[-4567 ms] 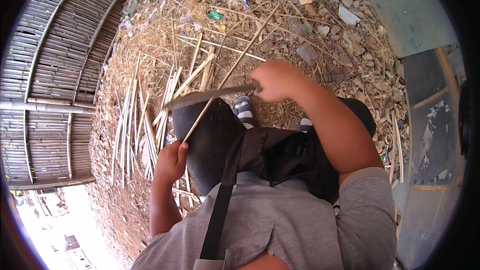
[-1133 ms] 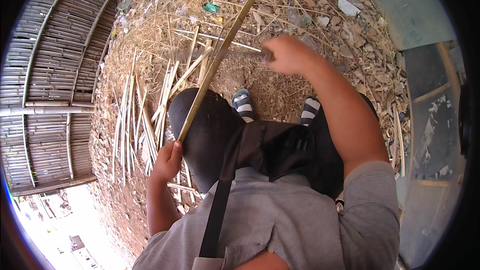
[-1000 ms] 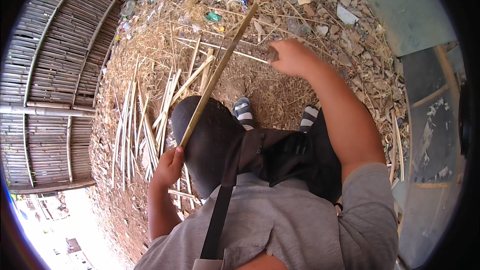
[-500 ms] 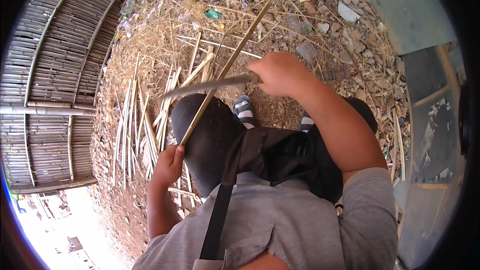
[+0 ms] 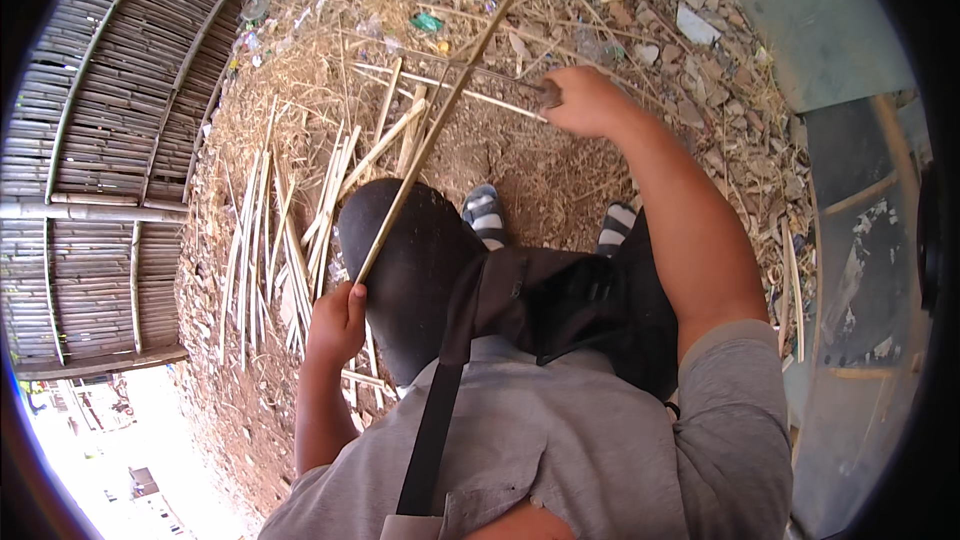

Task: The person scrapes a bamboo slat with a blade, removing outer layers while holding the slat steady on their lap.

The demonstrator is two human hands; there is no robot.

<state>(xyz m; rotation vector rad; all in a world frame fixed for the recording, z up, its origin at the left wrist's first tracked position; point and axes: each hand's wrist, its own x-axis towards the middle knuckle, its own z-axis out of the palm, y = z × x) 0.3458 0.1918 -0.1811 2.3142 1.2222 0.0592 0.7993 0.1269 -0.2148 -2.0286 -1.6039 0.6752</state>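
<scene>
My left hand (image 5: pixel 338 325) is closed round the lower end of a long split bamboo strip (image 5: pixel 428 150). The strip slants up and away to the right, passing over my left knee. In my right hand (image 5: pixel 590 105), held out ahead at arm's length, is the handle of a long-bladed knife (image 5: pixel 510 79). Its thin blade points left and crosses the strip toward the far end. Whether the edge touches the strip, I cannot tell.
Several split bamboo strips (image 5: pixel 262 250) lie on the ground left of my left knee. Thicker pieces (image 5: pixel 385 148) lie beyond it. Rubble and litter (image 5: pixel 690 25) cover the ground ahead. A bamboo slat wall (image 5: pixel 110 110) stands left, grey panels (image 5: pixel 855 270) right.
My right hand has moved the knife away from me, from near my left knee toward the strip's far end. The strip's far end has shifted slightly left; my left hand keeps its grip.
</scene>
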